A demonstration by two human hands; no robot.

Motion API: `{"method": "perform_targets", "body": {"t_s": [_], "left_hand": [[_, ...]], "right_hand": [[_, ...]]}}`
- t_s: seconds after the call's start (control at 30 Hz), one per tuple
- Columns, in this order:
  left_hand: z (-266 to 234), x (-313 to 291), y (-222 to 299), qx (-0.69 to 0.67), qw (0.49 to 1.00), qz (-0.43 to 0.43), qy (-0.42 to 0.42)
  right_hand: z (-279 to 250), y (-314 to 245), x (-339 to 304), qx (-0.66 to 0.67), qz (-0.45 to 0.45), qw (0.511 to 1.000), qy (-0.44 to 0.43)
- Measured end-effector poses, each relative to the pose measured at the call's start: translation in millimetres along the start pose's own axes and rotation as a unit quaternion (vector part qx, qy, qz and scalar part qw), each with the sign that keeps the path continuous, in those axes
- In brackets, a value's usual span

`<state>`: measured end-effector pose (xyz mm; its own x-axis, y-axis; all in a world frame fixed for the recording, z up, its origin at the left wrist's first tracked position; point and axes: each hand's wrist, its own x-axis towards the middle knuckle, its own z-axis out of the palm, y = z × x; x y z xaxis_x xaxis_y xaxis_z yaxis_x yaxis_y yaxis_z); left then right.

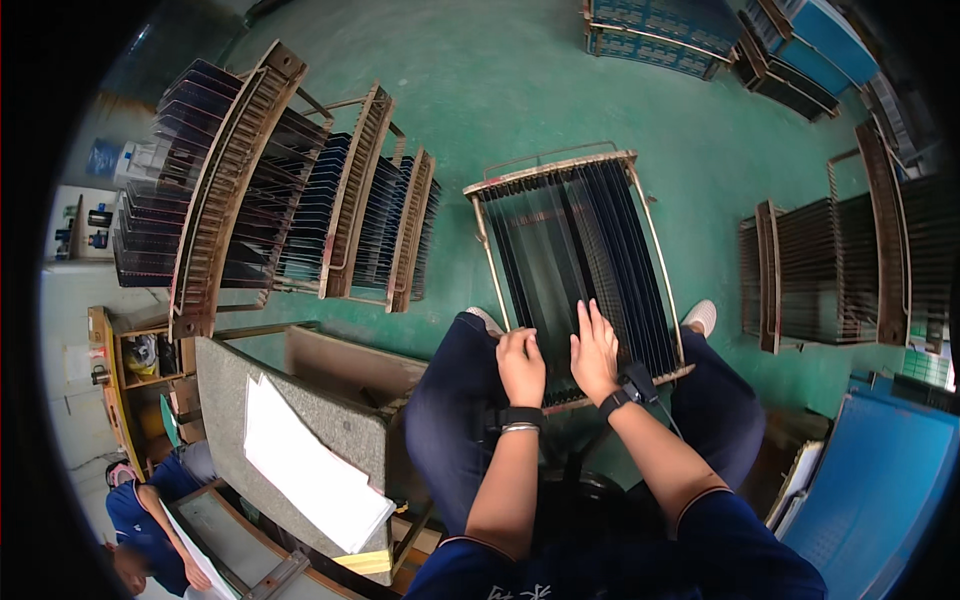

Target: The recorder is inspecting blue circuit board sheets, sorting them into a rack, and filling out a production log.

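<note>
A metal rack (484, 235) stands between my knees, filled with thin dark panels (545, 245) set on edge in close rows. At its near left corner my left hand (520, 368) has its fingers curled down. Whatever those fingers hold, if anything, is hidden beneath them. My right hand (596, 355) lies flat over the near ends of the panels, its fingers stretched forward and the thumb apart. Both wrists wear dark bands, and a small black device (637, 382) sits by the right one.
More racks of panels stand at the left (235, 190) and right (880, 240). Beside my left leg is a grey bench (225, 385) with white sheets (300, 460) on it. Blue panels (870, 480) lean at the lower right. Another person (150, 520) works at lower left.
</note>
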<state>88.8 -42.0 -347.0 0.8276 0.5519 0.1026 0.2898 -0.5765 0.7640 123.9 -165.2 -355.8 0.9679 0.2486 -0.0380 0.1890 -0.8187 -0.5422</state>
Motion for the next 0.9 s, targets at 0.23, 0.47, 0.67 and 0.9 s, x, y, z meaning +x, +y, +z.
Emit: {"method": "perform_targets", "body": {"t_s": [0.23,0.47,0.67,0.9], "left_hand": [[60,0,-16,0.159,0.983,-0.074,-0.057],[81,0,-28,0.231,0.962,-0.107,-0.102],[55,3,-2,0.186,0.974,-0.068,-0.108],[-94,21,72,-0.087,0.995,0.011,-0.050]], "right_hand": [[21,5,48,0.039,-0.017,0.998,-0.041],[49,43,75,-0.165,0.027,0.981,-0.098],[10,37,57,0.014,-0.010,0.996,-0.083],[-67,69,27,0.342,0.048,0.936,-0.071]]}}
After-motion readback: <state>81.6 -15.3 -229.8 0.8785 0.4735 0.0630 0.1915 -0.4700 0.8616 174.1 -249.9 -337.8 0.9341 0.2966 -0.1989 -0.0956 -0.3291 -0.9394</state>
